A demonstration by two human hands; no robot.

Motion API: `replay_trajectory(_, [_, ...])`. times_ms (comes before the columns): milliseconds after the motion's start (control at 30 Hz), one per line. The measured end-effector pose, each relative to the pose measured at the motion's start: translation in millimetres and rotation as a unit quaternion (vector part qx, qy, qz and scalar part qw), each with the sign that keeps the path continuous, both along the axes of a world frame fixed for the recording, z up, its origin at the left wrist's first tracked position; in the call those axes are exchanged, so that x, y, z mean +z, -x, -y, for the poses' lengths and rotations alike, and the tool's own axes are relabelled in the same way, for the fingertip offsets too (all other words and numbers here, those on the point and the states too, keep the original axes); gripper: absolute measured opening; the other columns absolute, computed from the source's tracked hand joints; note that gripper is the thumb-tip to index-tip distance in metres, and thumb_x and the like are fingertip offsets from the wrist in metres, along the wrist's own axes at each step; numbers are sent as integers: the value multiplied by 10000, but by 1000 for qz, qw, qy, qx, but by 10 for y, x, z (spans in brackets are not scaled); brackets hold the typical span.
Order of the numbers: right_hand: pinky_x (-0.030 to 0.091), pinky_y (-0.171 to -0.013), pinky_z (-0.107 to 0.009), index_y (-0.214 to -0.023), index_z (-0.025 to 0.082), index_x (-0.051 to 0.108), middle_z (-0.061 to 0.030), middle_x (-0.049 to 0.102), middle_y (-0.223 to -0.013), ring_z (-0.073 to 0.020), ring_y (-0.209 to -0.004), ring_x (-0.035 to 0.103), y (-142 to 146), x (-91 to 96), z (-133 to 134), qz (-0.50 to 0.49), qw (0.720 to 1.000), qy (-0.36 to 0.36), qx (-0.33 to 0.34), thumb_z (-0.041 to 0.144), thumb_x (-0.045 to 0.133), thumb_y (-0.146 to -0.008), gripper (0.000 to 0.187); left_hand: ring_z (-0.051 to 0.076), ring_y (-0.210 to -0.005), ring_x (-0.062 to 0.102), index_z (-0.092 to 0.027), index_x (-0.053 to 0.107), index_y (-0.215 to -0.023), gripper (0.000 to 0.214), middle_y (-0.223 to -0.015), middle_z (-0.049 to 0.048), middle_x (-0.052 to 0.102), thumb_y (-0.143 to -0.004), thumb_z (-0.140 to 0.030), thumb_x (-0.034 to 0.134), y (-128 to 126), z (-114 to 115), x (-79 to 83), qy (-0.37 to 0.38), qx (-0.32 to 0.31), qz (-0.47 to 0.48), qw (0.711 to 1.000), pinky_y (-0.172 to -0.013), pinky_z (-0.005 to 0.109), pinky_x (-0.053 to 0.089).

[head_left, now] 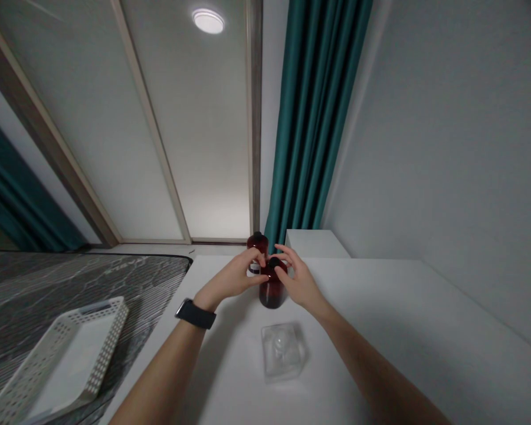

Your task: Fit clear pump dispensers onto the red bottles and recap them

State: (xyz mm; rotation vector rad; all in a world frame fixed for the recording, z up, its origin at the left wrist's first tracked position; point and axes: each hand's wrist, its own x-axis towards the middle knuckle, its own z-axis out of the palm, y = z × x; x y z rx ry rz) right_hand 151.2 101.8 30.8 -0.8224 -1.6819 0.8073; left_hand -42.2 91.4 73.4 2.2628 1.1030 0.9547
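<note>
A dark reddish-brown bottle point(272, 297) with a black cap point(274, 262) stands upright on the white table between my hands. My left hand point(236, 276) curves its thumb and fingers against the bottle's left side near the shoulder. From the right, my right hand point(298, 282) closes around the upper part, thumb beside the cap. Just behind is a second brown bottle point(257, 241), also black-capped and partly covered by my left fingers. Nearer to me on the tabletop lies a clear, square plastic container point(282, 352).
The white table point(230, 378) has a white box-like piece point(316, 243) at its far edge. To the left, a white perforated basket point(100, 354) rests on a grey patterned surface point(159, 283). A wall borders the right; a teal curtain point(321, 118) and sliding doors stand beyond.
</note>
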Motion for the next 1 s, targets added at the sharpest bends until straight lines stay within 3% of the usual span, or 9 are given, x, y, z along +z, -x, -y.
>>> replay_trajectory(267, [428,-1024,-450,-1294,247,537,-81,657,-1137,-234,-1098,598,53,-34,10,20,998,-31,-52,156,535,-835,467,187,-855,596,-207,555,-843,129,-921,6,625,-832,-227,682,8,-11,-16,-15,-24,2,1000,-794,320,473])
replay_trajectory(367, [424,-1033,-424,-1285,259,547,-77,658,-1214,-218,-1159,590,9,0,-2,29,999,-28,-12,147,511,-853,448,188,-856,594,-208,557,-841,128,-911,2,619,-826,-222,683,11,-13,-23,-14,-22,2,1000,-793,315,474])
replay_trajectory(500, [441,-1011,-397,-1358,257,470,-65,685,-1159,-193,-1116,617,-30,12,-23,6,1000,-5,29,153,488,-878,492,183,-845,591,-208,559,-843,133,-912,-2,621,-816,-207,689,5,-7,-23,-8,-18,6,1000,-781,307,471])
replay_trajectory(800, [426,-1002,-412,-1406,257,332,-52,663,-1090,-196,-1060,613,54,-28,-1,-13,1000,11,-12,152,513,-851,593,189,-859,581,-200,563,-820,130,-915,11,617,-826,-214,692,8,-8,-23,-2,-17,1,1000,-797,322,470])
replay_trajectory(1000, [420,-1007,-410,-1323,255,421,-57,672,-1118,-203,-1055,611,62,-23,25,-5,999,3,-36,181,533,-861,482,192,-861,585,-201,560,-819,120,-927,19,625,-837,-236,674,5,-6,-14,0,-21,1,1000,-802,328,479])
